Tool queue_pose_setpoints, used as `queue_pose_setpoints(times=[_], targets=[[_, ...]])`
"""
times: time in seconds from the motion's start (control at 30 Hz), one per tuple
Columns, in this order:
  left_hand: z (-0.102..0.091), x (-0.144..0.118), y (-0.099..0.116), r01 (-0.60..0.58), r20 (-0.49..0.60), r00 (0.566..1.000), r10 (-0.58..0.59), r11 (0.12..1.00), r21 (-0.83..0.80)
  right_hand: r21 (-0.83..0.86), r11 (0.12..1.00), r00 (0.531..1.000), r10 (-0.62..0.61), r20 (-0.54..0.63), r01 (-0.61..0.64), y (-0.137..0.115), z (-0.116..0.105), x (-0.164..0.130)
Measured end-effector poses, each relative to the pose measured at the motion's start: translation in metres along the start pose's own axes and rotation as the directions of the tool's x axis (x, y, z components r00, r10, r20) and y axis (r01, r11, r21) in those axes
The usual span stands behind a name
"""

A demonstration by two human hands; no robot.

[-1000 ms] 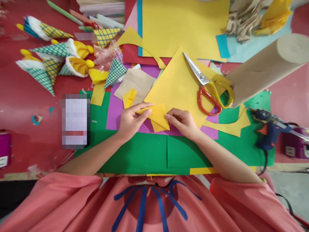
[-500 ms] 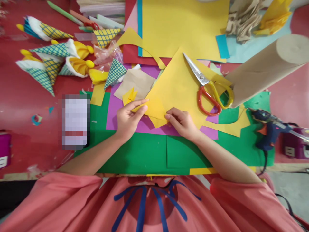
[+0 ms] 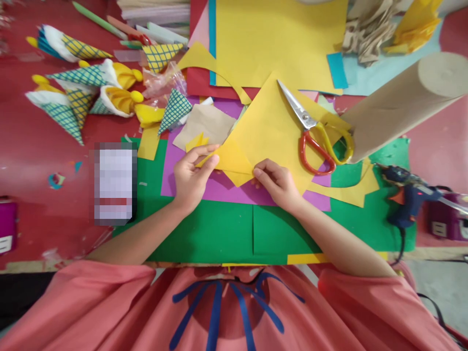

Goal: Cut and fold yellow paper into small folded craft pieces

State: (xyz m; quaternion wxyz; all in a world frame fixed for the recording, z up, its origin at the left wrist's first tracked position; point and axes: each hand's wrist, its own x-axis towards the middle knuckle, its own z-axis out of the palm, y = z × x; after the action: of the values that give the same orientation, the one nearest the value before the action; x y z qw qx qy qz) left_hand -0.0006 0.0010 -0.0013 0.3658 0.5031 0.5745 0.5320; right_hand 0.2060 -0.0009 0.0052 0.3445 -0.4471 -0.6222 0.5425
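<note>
Across a cluttered red desk (image 3: 69, 195), a small folded bright-yellow paper piece (image 3: 231, 158) is being held between two hands.
Its left end is being pinched by the thumb and fingers of the left hand (image 3: 192, 175), its right corner by the thumb and forefinger of the right hand (image 3: 278, 183), above a flat purple paper sheet (image 3: 234, 191). A fold is seemingly being adjusted; lined-up edges and a steady pinch are probably being called for next.

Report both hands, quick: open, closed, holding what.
Left hand: closed, gripping the left end of the folded yellow paper.
Right hand: closed, pinching that paper's right corner.
</note>
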Motion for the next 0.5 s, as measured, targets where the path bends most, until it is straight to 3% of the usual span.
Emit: queue_pose_setpoints(times=[0.17, 0.27, 0.33, 0.4, 0.5], targets=[[-0.0027, -0.0054, 0.0065, 0.08, 0.218, 0.974, -0.063, 0.995, -0.066, 0.185, 0.982, 0.985, 0.075, -0.154, -0.046, 0.0031, -0.0022, 0.0026], [-0.0052, -0.0087, 0.0082, 0.11, 0.423, 0.903, -0.07, 0.991, -0.07, 0.212, 0.977, 0.967, 0.087, -0.238, -0.036, 0.0019, -0.0044, 0.005], [-0.0062, -0.0095, 0.0082, 0.097, 0.514, 0.857, -0.047, 0.993, -0.072, 0.17, 0.985, 0.97, 0.064, -0.234, -0.024, 0.0008, -0.0056, 0.0056], [-0.0064, -0.009, 0.0079, 0.05, 0.535, 0.845, -0.015, 0.997, -0.052, 0.129, 0.992, 0.985, 0.036, -0.168, -0.014, 0.0001, -0.006, 0.0052], [-0.0053, -0.0071, 0.007, -0.038, 0.475, 0.879, 0.023, 0.999, 0.022, 0.104, 0.995, 0.997, 0.012, -0.08, -0.004, 0.0001, -0.0054, 0.0039]])
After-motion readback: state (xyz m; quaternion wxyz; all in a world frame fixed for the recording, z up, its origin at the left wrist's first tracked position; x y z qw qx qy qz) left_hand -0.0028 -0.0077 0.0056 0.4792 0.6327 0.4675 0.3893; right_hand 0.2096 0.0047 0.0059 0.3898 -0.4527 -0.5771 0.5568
